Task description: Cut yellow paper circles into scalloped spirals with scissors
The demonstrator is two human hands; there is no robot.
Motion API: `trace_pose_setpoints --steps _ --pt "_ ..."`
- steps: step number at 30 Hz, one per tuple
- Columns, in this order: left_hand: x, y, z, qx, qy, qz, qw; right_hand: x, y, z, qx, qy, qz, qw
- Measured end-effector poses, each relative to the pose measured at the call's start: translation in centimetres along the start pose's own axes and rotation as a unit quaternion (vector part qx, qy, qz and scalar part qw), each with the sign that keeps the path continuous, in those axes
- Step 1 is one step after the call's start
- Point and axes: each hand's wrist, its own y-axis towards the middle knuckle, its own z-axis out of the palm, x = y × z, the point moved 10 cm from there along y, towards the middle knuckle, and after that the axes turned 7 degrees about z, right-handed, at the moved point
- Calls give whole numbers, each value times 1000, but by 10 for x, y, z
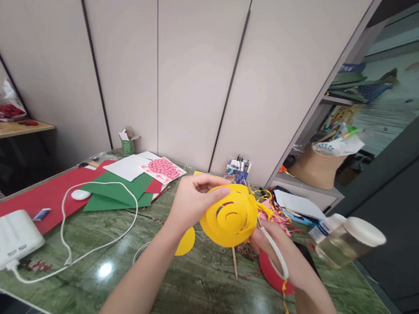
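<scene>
A yellow paper disc (pixel 233 217), slit into a spiral with narrow gaps between its rings, is held up above the table, its face turned toward the person. The left hand (pixel 198 197) has it pinched at the upper left edge, thumb laid on the front and fingers behind. On the other side, the right hand (pixel 270 239) is closed around white-handled scissors (pixel 278 256), the blades at the disc's right edge; from here I can't tell how far they stand apart.

Just below the disc, a pale wooden stick (pixel 234 263) slants downward. A yellow paper circle (pixel 186 242) lies beside the left forearm, and a red round piece (pixel 274 274) shows partly beneath the right. Behind the right hand there's a tangle of pink, yellow and red paper scraps (pixel 277 216), and farther right stands a clear jar with a white lid (pixel 348 243), next to a white bottle (pixel 327 227).

At the back of the green marbled table (pixel 190 304), a pack of pens (pixel 238 169) leans near the cabinet doors (pixel 190 72). To the left lie a sheet covered in pink dots (pixel 163 169), green paper (pixel 117 195) and a long red sheet (pixel 11 198). A white power bank (pixel 10 239) sits at that sheet's near end, its white cable (pixel 102 265) looping across the table. Over on the right-hand shelf stands a woven basket (pixel 317 167).
</scene>
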Motion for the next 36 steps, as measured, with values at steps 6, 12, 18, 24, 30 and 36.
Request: trace_pose_setpoints --steps 6,12,18,24,30,36 --pt "-1 0 -2 -15 -1 5 1000 0 0 3 3 0 1 1000" --pt "-2 1 -4 -19 8 8 1000 7 0 6 15 0 5 1000" --pt "-3 1 -4 -3 7 7 1000 5 0 6 26 -18 4 999" --pt "-4 3 -6 23 15 -4 1000 -1 0 6 39 -51 15 998" --pt "-2 3 -8 53 46 -33 997 -6 -1 7 65 -86 39 993" --pt "2 2 -8 85 58 -64 993 -9 -3 7 78 -110 47 990"
